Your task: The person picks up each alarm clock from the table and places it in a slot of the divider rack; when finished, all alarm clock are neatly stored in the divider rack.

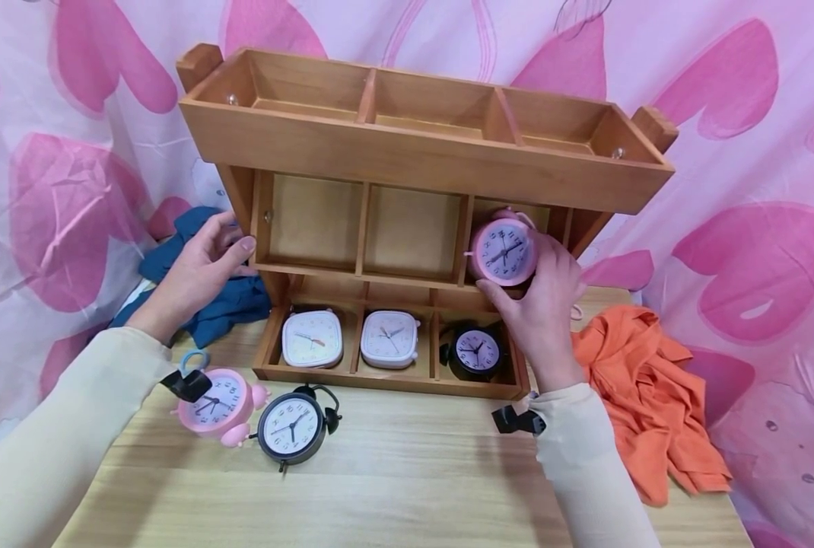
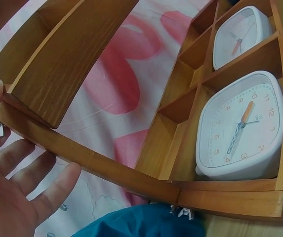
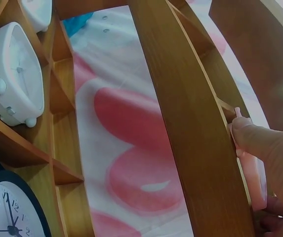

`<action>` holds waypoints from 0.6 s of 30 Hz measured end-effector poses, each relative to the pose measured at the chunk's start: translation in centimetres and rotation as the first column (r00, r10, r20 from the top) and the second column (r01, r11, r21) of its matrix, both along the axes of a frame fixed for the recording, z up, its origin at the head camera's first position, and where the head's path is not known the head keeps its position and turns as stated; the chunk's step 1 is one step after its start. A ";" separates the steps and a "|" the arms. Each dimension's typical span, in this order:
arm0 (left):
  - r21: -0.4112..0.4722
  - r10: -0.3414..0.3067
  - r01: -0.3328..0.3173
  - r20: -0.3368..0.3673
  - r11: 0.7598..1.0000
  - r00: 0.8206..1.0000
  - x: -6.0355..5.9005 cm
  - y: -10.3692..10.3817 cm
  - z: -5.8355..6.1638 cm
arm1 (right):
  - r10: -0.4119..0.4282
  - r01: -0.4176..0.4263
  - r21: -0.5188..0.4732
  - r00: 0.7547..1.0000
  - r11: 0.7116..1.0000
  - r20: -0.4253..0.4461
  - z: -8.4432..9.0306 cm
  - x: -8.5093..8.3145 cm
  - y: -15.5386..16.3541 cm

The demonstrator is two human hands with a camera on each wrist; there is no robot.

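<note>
In the head view, my right hand [image 1: 547,312] grips a pink alarm clock [image 1: 503,251] by its side, at the right-hand compartment of the middle tier of a wooden shelf rack [image 1: 421,156]. The clock's face points toward me; the right wrist view catches only its edge. My left hand [image 1: 201,266] is at the rack's left side post, fingers spread and holding nothing. Its thumb is close to the post, but whether it touches I cannot tell. Along the bottom tier sit two white square clocks [image 1: 312,339] and a black round clock [image 1: 475,352].
On the table's left front lie another pink alarm clock [image 1: 215,402] and a black twin-bell alarm clock [image 1: 292,428]. Blue cloth [image 1: 229,308] is bunched at the rack's left, orange cloth [image 1: 653,396] at its right. Behind hangs a heart-patterned curtain [image 1: 736,76].
</note>
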State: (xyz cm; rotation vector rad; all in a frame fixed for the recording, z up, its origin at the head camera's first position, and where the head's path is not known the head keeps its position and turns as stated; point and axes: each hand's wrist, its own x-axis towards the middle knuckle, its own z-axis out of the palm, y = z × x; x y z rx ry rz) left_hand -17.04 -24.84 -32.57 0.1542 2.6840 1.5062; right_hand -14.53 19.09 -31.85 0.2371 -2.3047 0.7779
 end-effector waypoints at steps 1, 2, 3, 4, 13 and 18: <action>-0.001 0.000 0.000 -0.001 1.000 1.000 0.0 0.0 0.0 | 0.007 -0.007 -0.007 1.000 1.000 -0.005 0.0 0.1 0.0; -0.003 0.001 -0.001 -0.001 1.000 1.000 0.0 0.0 0.0 | 0.016 -0.016 -0.020 1.000 1.000 -0.011 0.0 0.3 0.1; -0.004 0.001 -0.001 -0.003 1.000 1.000 0.0 0.0 0.0 | 0.024 -0.024 -0.031 1.000 0.999 -0.017 0.1 0.6 0.2; -0.005 -0.001 0.001 -0.003 1.000 1.000 0.0 0.0 0.0 | 0.027 -0.028 -0.044 0.999 0.999 -0.024 0.2 0.9 0.2; -0.014 0.004 -0.004 -0.010 1.000 1.000 0.0 0.0 0.2 | 0.079 -0.077 -0.132 0.997 0.988 0.011 1.9 5.1 0.0; -0.012 0.007 -0.007 -0.001 1.000 1.000 0.1 0.1 0.2 | 0.189 -0.190 -0.136 0.982 0.972 -0.019 1.5 6.7 -1.4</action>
